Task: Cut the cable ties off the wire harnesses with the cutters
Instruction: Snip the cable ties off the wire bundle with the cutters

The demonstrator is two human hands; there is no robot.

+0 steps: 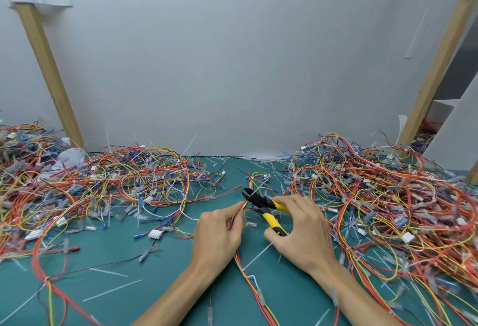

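My left hand [217, 235] pinches a thin bundle of red, orange and yellow wires, a wire harness [241, 263], between thumb and fingers at the centre of the green mat. My right hand [302, 232] grips the yellow-and-black handles of the cutters [263, 208]. The black jaws stand open and point left, just above the fingertips of my left hand, close to the held wires. The harness trails down the mat between my forearms. I cannot make out a cable tie at the jaws.
A big tangle of harnesses [103, 186] covers the left of the green mat [155, 287], and another pile [388, 201] fills the right. Cut white ties [112, 290] lie scattered on the mat. A white wall panel [232, 67] with wooden posts [44, 59] closes the back.
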